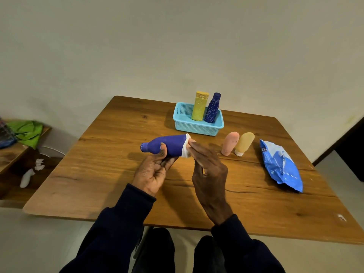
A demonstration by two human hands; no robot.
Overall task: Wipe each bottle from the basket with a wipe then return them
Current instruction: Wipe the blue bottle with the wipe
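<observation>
The pale plastered wall [177,46] fills the upper half of our view, and against it stands the square wooden desk [118,174], dark-grained and knotted, broad enough to keep everything within reach. Off to the left a low wooden shelf [11,154] carries a crumpled green cloth [27,133]. On the desk's right side lies the crinkled blue wipes packet [281,166], well apart from the work, so that, we judge, a fresh sheet is one reach away. Near the far edge sits the light blue perforated plastic basket [197,129], holding an upright yellow flat-capped bottle [200,107] and a dark blue patterned bottle [212,109] leaning beside it; whether those two are done we cannot tell. Near the basket's right front corner, outside it, a pink rounded squeeze bottle [230,143] and a tan squeeze bottle with a white cap [244,142] stand side by side, the tan one on its cap. Above the desk's middle our left hand [153,172] holds the plain blue plastic bottle [171,143] on its side, neck pointing left, thumb curled over the top and fingers beneath, a grip that leaves the base free. Our right hand [208,166], fingers straight and together, presses the small white wipe [186,148] against that base end, which we take to be the wiping step.
</observation>
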